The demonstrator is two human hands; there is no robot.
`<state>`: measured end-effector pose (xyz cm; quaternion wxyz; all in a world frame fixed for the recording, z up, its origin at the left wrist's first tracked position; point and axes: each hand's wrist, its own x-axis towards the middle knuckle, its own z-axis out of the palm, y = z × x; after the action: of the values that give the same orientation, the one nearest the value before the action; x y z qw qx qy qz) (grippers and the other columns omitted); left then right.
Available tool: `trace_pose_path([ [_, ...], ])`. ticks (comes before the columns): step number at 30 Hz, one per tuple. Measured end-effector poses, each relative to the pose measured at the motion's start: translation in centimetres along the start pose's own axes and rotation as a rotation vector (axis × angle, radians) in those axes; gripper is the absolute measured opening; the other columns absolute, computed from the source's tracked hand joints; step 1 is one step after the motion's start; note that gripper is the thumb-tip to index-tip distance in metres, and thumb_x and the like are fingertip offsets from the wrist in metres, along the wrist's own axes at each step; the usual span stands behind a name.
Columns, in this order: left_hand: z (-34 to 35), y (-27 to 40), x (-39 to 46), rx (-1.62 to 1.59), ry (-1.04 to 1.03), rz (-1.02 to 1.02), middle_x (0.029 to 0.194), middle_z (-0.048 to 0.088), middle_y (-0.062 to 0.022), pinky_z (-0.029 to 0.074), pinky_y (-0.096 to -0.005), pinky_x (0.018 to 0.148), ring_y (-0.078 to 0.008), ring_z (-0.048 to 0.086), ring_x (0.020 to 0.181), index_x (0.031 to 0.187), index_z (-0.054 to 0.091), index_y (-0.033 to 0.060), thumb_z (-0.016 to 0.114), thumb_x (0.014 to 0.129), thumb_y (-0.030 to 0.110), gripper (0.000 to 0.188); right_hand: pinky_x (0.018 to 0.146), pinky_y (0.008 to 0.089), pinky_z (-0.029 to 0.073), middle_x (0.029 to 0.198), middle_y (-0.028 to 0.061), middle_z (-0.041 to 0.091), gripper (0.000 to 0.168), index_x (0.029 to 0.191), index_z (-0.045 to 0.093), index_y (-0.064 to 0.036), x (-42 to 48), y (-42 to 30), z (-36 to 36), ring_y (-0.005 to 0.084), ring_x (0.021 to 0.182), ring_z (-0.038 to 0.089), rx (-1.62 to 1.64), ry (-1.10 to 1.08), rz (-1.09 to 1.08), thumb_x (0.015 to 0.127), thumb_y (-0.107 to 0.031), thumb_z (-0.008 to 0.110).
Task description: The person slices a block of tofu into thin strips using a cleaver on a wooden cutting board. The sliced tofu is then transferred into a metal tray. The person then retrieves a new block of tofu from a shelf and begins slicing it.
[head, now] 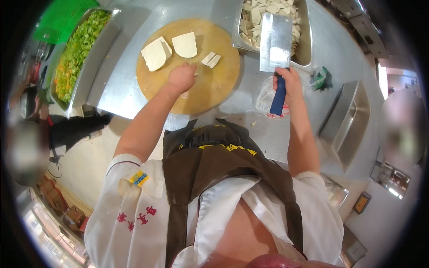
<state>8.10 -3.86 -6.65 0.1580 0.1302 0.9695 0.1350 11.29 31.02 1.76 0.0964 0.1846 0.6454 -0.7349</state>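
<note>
My right hand (291,83) grips the dark blue handle of a cleaver (275,43), its broad blade raised over the near side of a steel pan (306,37) full of sliced white pieces. Low over a round wooden chopping board (214,90), my left hand (182,77) is curled; a small pale bit shows beside its fingers, and whether it holds this I cannot tell. Beyond that hand lie a thick white slab (157,53), possibly tofu, and another rounded slab (185,45). A few narrow cut pieces (211,59) rest together at the board's right.
At left stands a steel pan (92,53) of chopped green and orange vegetables, near a green basket (68,16). Right of the board lie a clear plastic bag (264,97) and a green bag (320,78). Farther right is another steel pan (350,124). A person's arm shows at far left.
</note>
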Motion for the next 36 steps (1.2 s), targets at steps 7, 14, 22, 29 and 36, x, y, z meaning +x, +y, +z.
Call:
trace_pose_path([
  [7, -0.4, 0.8, 1.6, -0.329, 0.196, -0.007, 0.11, 0.061, -0.0235, 0.05, -0.0454, 0.089, -0.0397, 0.06, 0.102, 0.111, 0.061, 0.0005, 0.062, 0.081, 0.02, 0.036, 0.045, 0.0298, 0.045, 0.066, 0.0097, 0.059, 0.02, 0.087, 0.058, 0.0, -5.0, 4.9, -4.1, 0.0181, 0.049, 0.056, 0.159, -0.119, 0.096, 0.084, -0.019, 0.064],
  [14, -0.1, 5.8, 5.1, -0.141, 0.05, -0.146, 0.112, 0.062, -0.0223, 0.051, -0.0444, 0.088, -0.0383, 0.061, 0.107, 0.116, 0.057, 0.0, 0.066, 0.083, 0.033, 0.047, 0.046, 0.0306, 0.047, 0.073, 0.0086, 0.06, 0.024, 0.094, 0.06, -0.004, -7.2, 11.1, -2.3, 0.018, 0.053, 0.057, -0.006, -0.233, 0.447, 0.08, -0.021, 0.07],
  [22, 0.8, 4.5, 6.9, -0.309, 0.008, -0.214, 0.098, 0.063, -0.0179, 0.056, -0.0407, 0.081, -0.0341, 0.067, 0.09, 0.111, 0.059, 0.0042, 0.07, 0.082, 0.029, 0.039, 0.046, 0.0297, 0.047, 0.07, 0.0076, 0.058, 0.022, 0.093, 0.059, -0.006, -6.8, 16.0, -1.4, 0.0176, 0.05, 0.056, 0.108, -0.247, 0.494, 0.081, -0.021, 0.07],
  [29, -7.6, 10.0, 7.7, -1.605, -0.136, -0.099, 0.113, 0.058, -0.0127, 0.056, -0.0312, 0.084, -0.0235, 0.062, 0.091, 0.125, 0.049, -0.0037, 0.061, 0.094, 0.016, 0.039, 0.046, 0.0285, 0.049, 0.071, 0.0085, 0.059, 0.023, 0.098, 0.058, -0.004, -6.5, 17.2, -2.0, 0.0169, 0.052, 0.057, 0.147, -0.283, 0.525, 0.083, -0.018, 0.069],
  [36, -11.9, 9.3, 7.5, -1.258, 0.2, -0.057, 0.113, 0.063, -0.0177, 0.054, -0.0301, 0.087, -0.0252, 0.066, 0.099, 0.131, 0.048, -0.0084, 0.061, 0.092, 0.014, 0.047, 0.044, 0.03, 0.045, 0.067, 0.0094, 0.059, 0.021, 0.09, 0.057, -0.004, -7.0, 16.0, -1.3, 0.0178, 0.049, 0.055, 0.128, -0.24, 0.483, 0.082, -0.018, 0.069],
])
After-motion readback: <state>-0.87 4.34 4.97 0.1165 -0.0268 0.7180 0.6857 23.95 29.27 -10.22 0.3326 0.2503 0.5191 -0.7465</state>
